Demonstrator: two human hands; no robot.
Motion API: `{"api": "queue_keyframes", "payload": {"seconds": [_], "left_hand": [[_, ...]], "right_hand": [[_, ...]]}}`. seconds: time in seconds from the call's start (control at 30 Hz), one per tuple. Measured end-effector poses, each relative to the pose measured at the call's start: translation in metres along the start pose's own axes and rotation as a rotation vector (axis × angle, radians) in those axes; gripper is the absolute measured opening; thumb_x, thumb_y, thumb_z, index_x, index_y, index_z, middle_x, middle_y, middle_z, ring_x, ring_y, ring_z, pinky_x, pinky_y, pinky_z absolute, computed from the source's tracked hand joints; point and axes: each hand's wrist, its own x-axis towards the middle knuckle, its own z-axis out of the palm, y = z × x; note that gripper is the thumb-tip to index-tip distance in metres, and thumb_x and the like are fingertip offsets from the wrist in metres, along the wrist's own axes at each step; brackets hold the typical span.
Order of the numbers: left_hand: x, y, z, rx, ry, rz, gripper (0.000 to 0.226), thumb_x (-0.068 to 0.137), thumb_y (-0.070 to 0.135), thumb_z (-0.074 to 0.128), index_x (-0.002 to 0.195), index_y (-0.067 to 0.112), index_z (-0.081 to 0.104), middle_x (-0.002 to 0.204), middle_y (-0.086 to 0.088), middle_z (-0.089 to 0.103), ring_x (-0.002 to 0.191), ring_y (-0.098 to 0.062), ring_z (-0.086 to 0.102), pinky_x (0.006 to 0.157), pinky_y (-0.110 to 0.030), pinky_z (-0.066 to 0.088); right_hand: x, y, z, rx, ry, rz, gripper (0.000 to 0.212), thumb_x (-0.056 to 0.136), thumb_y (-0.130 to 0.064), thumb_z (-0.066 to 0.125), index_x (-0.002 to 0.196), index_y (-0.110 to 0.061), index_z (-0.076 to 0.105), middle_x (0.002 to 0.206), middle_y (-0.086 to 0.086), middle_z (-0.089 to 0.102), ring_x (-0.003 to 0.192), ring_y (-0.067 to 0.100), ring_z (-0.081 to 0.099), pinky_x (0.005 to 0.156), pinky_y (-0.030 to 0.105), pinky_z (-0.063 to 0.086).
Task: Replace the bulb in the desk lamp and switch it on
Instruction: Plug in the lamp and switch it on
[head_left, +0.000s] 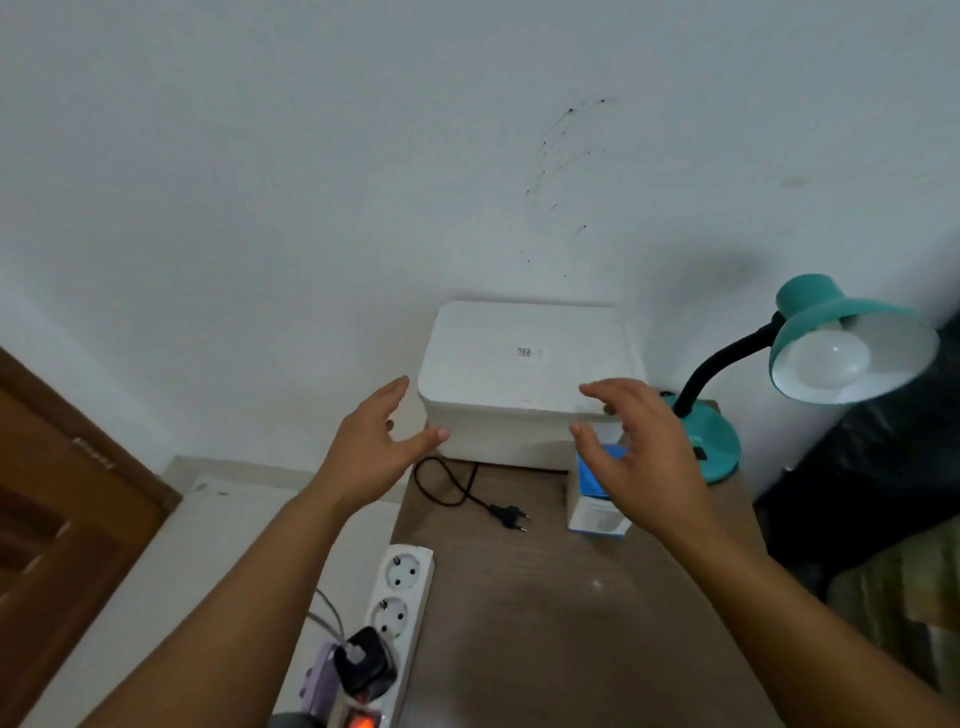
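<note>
A teal desk lamp (810, 332) stands at the table's back right on a black gooseneck, with a white bulb (828, 358) in its shade, unlit. Its black plug (506, 514) lies unplugged on the table. A white and blue bulb box (597, 512) stands on the table in front of the lamp's base. My right hand (639, 447) hovers open just above that box, partly hiding it. My left hand (374, 441) is open in the air beside a white box, holding nothing.
A white lidded box (524, 364) sits against the wall at the back of the brown table (545, 623). A white power strip (400, 597) with a lit switch lies along the table's left edge. A wooden door (62, 493) is at left, dark bags at right.
</note>
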Motion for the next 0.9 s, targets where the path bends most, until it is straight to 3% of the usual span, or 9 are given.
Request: {"api": "queue_keyframes", "payload": {"seconds": [0.07, 0.13, 0.23, 0.33, 0.43, 0.57, 0.67, 0.77, 0.9], "left_hand": [[-0.017, -0.021, -0.002, 0.026, -0.033, -0.073, 0.079, 0.085, 0.043, 0.075, 0.152, 0.024, 0.038, 0.154, 0.006, 0.042, 0.135, -0.011, 0.045, 0.108, -0.026, 0.038], [-0.032, -0.040, -0.007, 0.083, -0.153, -0.159, 0.069, 0.088, 0.040, 0.072, 0.149, 0.023, 0.044, 0.149, 0.005, 0.050, 0.129, -0.010, 0.051, 0.103, -0.026, 0.041], [-0.048, -0.057, -0.014, 0.136, -0.320, -0.269, 0.058, 0.091, 0.036, 0.071, 0.143, 0.020, 0.052, 0.142, 0.008, 0.055, 0.118, -0.008, 0.058, 0.098, -0.026, 0.043], [-0.054, -0.067, -0.020, 0.154, -0.371, -0.297, 0.051, 0.090, 0.031, 0.072, 0.138, 0.023, 0.058, 0.138, 0.008, 0.059, 0.115, -0.008, 0.061, 0.094, -0.023, 0.042], [-0.058, -0.074, -0.022, 0.139, -0.418, -0.293, 0.046, 0.088, 0.025, 0.075, 0.132, 0.028, 0.063, 0.130, 0.009, 0.065, 0.113, -0.005, 0.061, 0.097, -0.024, 0.042], [-0.062, -0.088, -0.017, 0.111, -0.464, -0.272, 0.038, 0.085, 0.023, 0.078, 0.122, 0.032, 0.071, 0.118, 0.015, 0.071, 0.108, 0.003, 0.063, 0.105, -0.029, 0.046], [-0.063, -0.095, -0.015, 0.097, -0.443, -0.258, 0.038, 0.086, 0.027, 0.077, 0.122, 0.035, 0.070, 0.121, 0.016, 0.070, 0.109, 0.003, 0.061, 0.100, -0.025, 0.044], [-0.064, -0.099, -0.012, 0.076, -0.423, -0.247, 0.038, 0.086, 0.025, 0.076, 0.122, 0.035, 0.070, 0.122, 0.016, 0.069, 0.110, 0.002, 0.061, 0.098, -0.024, 0.043], [-0.066, -0.103, -0.010, 0.036, -0.409, -0.259, 0.038, 0.086, 0.026, 0.076, 0.122, 0.036, 0.070, 0.121, 0.015, 0.069, 0.107, 0.002, 0.062, 0.095, -0.023, 0.048]], "right_hand": [[-0.016, -0.010, 0.014, 0.059, -0.109, -0.016, 0.030, 0.091, -0.027, 0.068, 0.122, -0.025, 0.065, 0.112, -0.012, 0.060, 0.097, -0.001, 0.056, 0.086, 0.015, 0.045], [-0.028, -0.014, 0.034, 0.086, -0.243, -0.017, 0.027, 0.091, -0.021, 0.068, 0.117, -0.023, 0.068, 0.109, -0.012, 0.063, 0.092, -0.003, 0.055, 0.082, 0.013, 0.043], [-0.036, -0.007, 0.070, -0.004, -0.433, 0.029, 0.031, 0.092, -0.025, 0.065, 0.123, -0.022, 0.067, 0.119, -0.007, 0.063, 0.107, 0.007, 0.057, 0.092, 0.020, 0.043], [-0.037, 0.001, 0.099, -0.102, -0.525, 0.094, 0.032, 0.091, -0.029, 0.060, 0.122, -0.024, 0.066, 0.124, -0.002, 0.061, 0.116, 0.018, 0.056, 0.097, 0.028, 0.045], [-0.035, 0.004, 0.117, -0.194, -0.581, 0.150, 0.028, 0.092, -0.027, 0.058, 0.118, -0.019, 0.065, 0.124, 0.003, 0.056, 0.117, 0.024, 0.053, 0.099, 0.038, 0.046], [-0.029, 0.004, 0.127, -0.288, -0.637, 0.174, 0.021, 0.095, -0.026, 0.056, 0.112, -0.016, 0.065, 0.119, 0.006, 0.055, 0.112, 0.026, 0.052, 0.093, 0.036, 0.046], [-0.026, 0.005, 0.129, -0.297, -0.691, 0.205, 0.025, 0.096, -0.024, 0.057, 0.118, -0.019, 0.068, 0.118, 0.008, 0.058, 0.112, 0.028, 0.056, 0.093, 0.037, 0.048], [-0.026, 0.000, 0.126, -0.247, -0.714, 0.252, 0.027, 0.095, -0.027, 0.061, 0.121, -0.024, 0.070, 0.117, 0.005, 0.067, 0.110, 0.024, 0.061, 0.093, 0.036, 0.051], [-0.029, -0.018, 0.120, 0.012, -0.615, 0.372, 0.022, 0.089, -0.031, 0.071, 0.111, -0.027, 0.074, 0.097, -0.009, 0.072, 0.096, 0.012, 0.066, 0.089, 0.034, 0.054]]}}
